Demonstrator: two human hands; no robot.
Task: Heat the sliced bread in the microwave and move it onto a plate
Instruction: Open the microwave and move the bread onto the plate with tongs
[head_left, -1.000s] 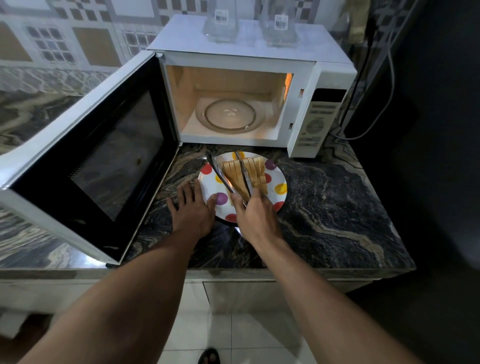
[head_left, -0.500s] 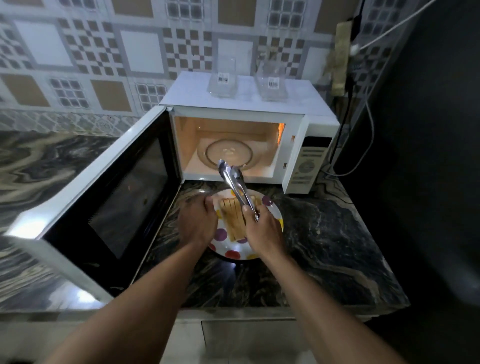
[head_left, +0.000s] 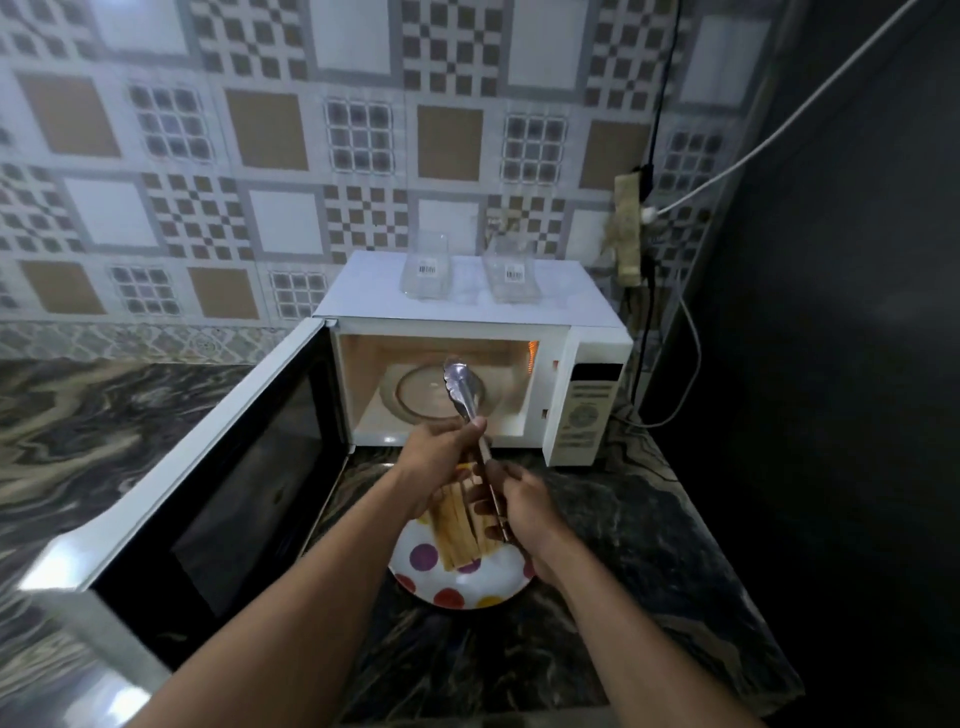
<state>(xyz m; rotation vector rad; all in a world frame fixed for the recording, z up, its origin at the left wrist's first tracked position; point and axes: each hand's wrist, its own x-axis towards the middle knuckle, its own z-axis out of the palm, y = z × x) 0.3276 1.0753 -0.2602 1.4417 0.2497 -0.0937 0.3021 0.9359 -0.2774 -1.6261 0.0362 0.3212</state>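
Several slices of toasted bread (head_left: 460, 530) lie on a white plate with coloured dots (head_left: 457, 582) on the dark marble counter, just in front of the microwave (head_left: 587, 405). The oven's door (head_left: 208, 499) hangs wide open to the left; the lit cavity holds only the glass turntable (head_left: 415, 389). Metal tongs (head_left: 465, 397) are raised above the plate, tips shut and pointing at the cavity. My left hand (head_left: 441, 457) grips the tongs at mid-length. My right hand (head_left: 519, 514) holds their handle end, over the plate's right side.
Two clear glass containers (head_left: 426, 270) with barcode labels stand on top of the microwave. A power strip (head_left: 628, 228) with cables hangs on the tiled wall at right. A dark wall closes off the right side. The counter edge runs along the bottom.
My left hand left the plate's rim and took hold of the tongs. The tongs rose off the bread and now point toward the microwave. The camera view tilted upward.
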